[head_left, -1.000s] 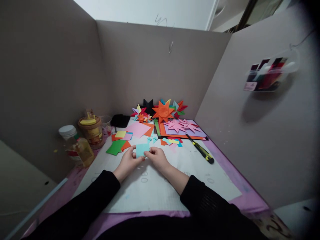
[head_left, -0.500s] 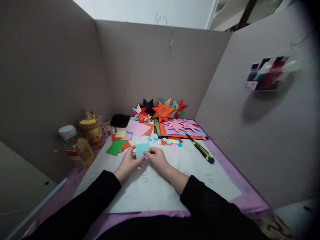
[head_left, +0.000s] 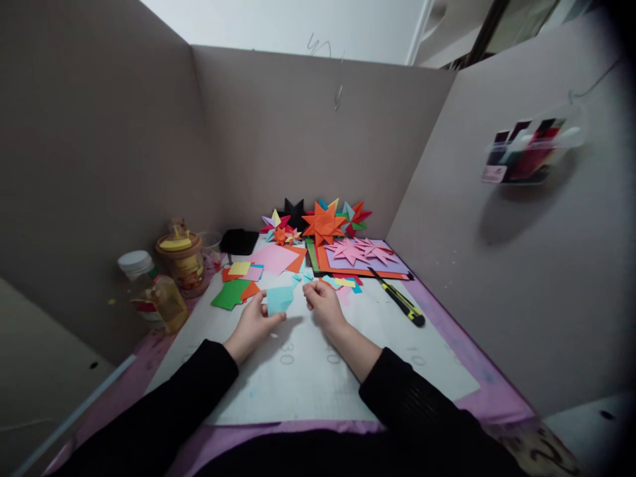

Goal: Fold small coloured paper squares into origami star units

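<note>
While the left hand (head_left: 252, 322) pinches a small light-blue paper square (head_left: 279, 299) by its lower left edge, the sheet stands raised just above the white cutting mat (head_left: 318, 377) near the middle of the tabletop (head_left: 489, 387). Its upper right corner looks bent over, which suggests an early fold is in hand; finishing that crease would call for the free hand to come back to the sheet and press along the edge. The right hand (head_left: 325, 306) lies just beside the paper, apart from it, its fingers (head_left: 311, 296) loosely curled and gripping nothing that can be seen.

Beyond the hands lie loose coloured paper squares (head_left: 242, 278) and scraps, a pink sheet (head_left: 274, 257), and farther back a row of folded paper stars (head_left: 322, 222); two pink stars (head_left: 360, 250) rest on a stack of sheets. A yellow-and-black craft knife (head_left: 400, 301) lies to the right on the mat.

Containers: at the left edge stand a bottle (head_left: 159, 295) with a white cap holding yellowish liquid, and a lidded jar (head_left: 179, 262) whose contents cannot be made out. A clear pocket (head_left: 529, 151) hung on the right partition holds dark and red cards.
</note>
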The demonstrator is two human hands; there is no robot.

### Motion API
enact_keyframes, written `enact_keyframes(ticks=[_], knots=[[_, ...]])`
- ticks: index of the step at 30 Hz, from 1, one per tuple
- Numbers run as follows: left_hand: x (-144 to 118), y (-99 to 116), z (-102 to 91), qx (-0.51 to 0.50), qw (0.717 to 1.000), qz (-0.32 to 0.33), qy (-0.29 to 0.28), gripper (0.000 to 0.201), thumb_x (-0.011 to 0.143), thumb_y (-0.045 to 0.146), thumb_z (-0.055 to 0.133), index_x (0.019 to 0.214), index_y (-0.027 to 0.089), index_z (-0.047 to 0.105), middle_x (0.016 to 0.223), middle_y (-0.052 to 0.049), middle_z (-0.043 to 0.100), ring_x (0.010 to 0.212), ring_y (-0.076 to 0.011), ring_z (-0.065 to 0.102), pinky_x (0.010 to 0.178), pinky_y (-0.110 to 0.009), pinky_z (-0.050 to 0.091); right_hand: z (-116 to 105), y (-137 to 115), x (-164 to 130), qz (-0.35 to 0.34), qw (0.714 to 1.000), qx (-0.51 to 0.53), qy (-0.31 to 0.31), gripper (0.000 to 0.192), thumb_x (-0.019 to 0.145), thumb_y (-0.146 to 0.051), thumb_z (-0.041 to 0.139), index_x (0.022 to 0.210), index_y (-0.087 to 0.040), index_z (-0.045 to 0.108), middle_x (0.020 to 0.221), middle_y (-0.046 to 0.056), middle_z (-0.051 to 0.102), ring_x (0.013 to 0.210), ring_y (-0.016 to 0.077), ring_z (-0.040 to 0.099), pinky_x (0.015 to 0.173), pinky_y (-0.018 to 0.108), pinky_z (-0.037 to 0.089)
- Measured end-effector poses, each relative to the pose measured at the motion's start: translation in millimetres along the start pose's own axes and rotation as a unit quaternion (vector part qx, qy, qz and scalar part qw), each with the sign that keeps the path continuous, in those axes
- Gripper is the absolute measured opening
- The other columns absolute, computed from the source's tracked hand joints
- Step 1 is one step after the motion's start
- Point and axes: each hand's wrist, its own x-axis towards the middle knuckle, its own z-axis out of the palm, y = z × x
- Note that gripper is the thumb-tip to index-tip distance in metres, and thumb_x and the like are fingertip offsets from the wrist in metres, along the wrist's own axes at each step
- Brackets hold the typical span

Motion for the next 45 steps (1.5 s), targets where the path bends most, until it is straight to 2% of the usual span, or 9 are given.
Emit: enact_keyframes(ticks=[7, 11, 14, 17, 20, 23, 29, 35, 45], knots=[[1.0, -5.6, -0.3, 0.025, 0.999, 0.017, -0.024, 0.057, 0.067, 0.024, 0.066, 0.118, 0.015, 0.042, 0.073, 0.000, 0.062, 0.057, -0.0105, 0.058, 0.048, -0.017, 0.042, 10.3, 8.6, -6.1, -0.002, 0.995, -0.046, -0.093, 0.026, 0.070, -0.035, 0.059, 0.057, -0.017, 0.046, 0.055, -0.006, 0.040, 0.054, 0.0086, 0.038, 0.052, 0.020, 0.032], [4.2, -8.3, -4.9, 0.000, 0.999, 0.041, -0.029, 0.077, 0.063, 0.013, 0.059, 0.133, 0.023, 0.029, 0.109, -0.009, 0.060, 0.081, -0.0143, 0.061, 0.062, -0.023, 0.049, -1.2, 13.7, -0.1, 0.027, 0.993, -0.070, -0.090, 0.026, 0.071, -0.034, 0.057, 0.057, -0.017, 0.044, 0.050, -0.008, 0.036, 0.048, 0.0074, 0.033, 0.047, 0.020, 0.026], [8.8, -8.9, -12.1, 0.020, 0.997, 0.065, -0.035, 0.057, 0.060, 0.009, 0.051, 0.115, 0.022, 0.055, 0.127, -0.009, 0.051, 0.100, -0.0189, 0.057, 0.075, -0.029, 0.050, -6.5, 16.5, 1.7, 0.059, 0.984, -0.100, -0.133, 0.023, 0.070, -0.032, 0.056, 0.057, -0.017, 0.046, 0.047, -0.008, 0.037, 0.045, 0.0076, 0.032, 0.045, 0.020, 0.024], [13.3, -10.2, -18.6, 0.116, 0.992, 0.046, -0.026, 0.032, 0.057, 0.010, 0.050, 0.081, 0.018, 0.071, 0.105, -0.007, 0.065, 0.096, -0.0218, 0.059, 0.079, -0.031, 0.048, -5.0, 18.6, 1.0, 0.009, 0.972, -0.192, -0.137, 0.021, 0.067, -0.027, 0.060, 0.053, -0.017, 0.047, 0.052, -0.005, 0.043, 0.052, 0.0092, 0.039, 0.051, 0.021, 0.030], [16.1, -12.2, -22.2, 0.174, 0.985, 0.001, -0.013, 0.031, 0.055, 0.010, 0.050, 0.075, 0.019, 0.073, 0.073, -0.003, 0.070, 0.073, -0.0196, 0.061, 0.069, -0.028, 0.049, -2.4, 18.8, -0.6, -0.069, 0.948, -0.286, -0.118, 0.011, 0.060, -0.021, 0.065, 0.060, -0.017, 0.055, 0.068, -0.001, 0.052, 0.070, 0.0137, 0.047, 0.065, 0.025, 0.037], [17.5, -13.2, -24.0, 0.184, 0.983, -0.012, 0.003, 0.031, 0.055, 0.008, 0.051, 0.072, 0.019, 0.074, 0.068, -0.002, 0.070, 0.063, -0.0178, 0.060, 0.061, -0.025, 0.047, -3.2, 15.9, -2.7, -0.098, 0.953, -0.271, -0.097, 0.023, 0.065, -0.014, 0.058, 0.087, -0.019, 0.058, 0.085, 0.002, 0.056, 0.077, 0.0153, 0.050, 0.069, 0.027, 0.040], [21.4, -16.7, -28.8, 0.227, 0.974, 0.004, -0.021, 0.033, 0.057, 0.005, 0.049, 0.074, 0.020, 0.074, 0.076, -0.003, 0.071, 0.075, -0.0207, 0.062, 0.075, -0.029, 0.048, -8.7, 14.0, -3.7, -0.187, 0.902, -0.295, -0.254, 0.036, 0.064, 0.003, 0.042, 0.079, -0.020, 0.066, 0.077, 0.002, 0.064, 0.079, 0.0164, 0.054, 0.076, 0.029, 0.042], [20.2, -17.6, -36.5, 0.345, 0.917, 0.168, -0.106, 0.031, 0.064, 0.011, 0.058, 0.090, 0.022, 0.071, 0.116, -0.009, 0.058, 0.108, -0.0244, 0.052, 0.095, -0.038, 0.037, -12.0, 19.4, 2.1, -0.168, 0.899, -0.292, -0.280, 0.038, 0.063, 0.004, 0.041, 0.074, -0.019, 0.070, 0.078, 0.002, 0.068, 0.081, 0.0166, 0.057, 0.080, 0.030, 0.044], [13.8, -6.0, -30.2, 0.453, 0.831, 0.266, -0.180, 0.015, 0.081, 0.022, 0.054, 0.078, 0.021, 0.068, 0.076, -0.005, 0.065, 0.080, -0.0188, 0.053, 0.074, -0.031, 0.039, -13.2, 20.6, 3.3, -0.194, 0.887, -0.298, -0.294, 0.040, 0.065, 0.005, 0.044, 0.082, -0.018, 0.071, 0.082, 0.002, 0.069, 0.083, 0.0149, 0.059, 0.083, 0.029, 0.045]])
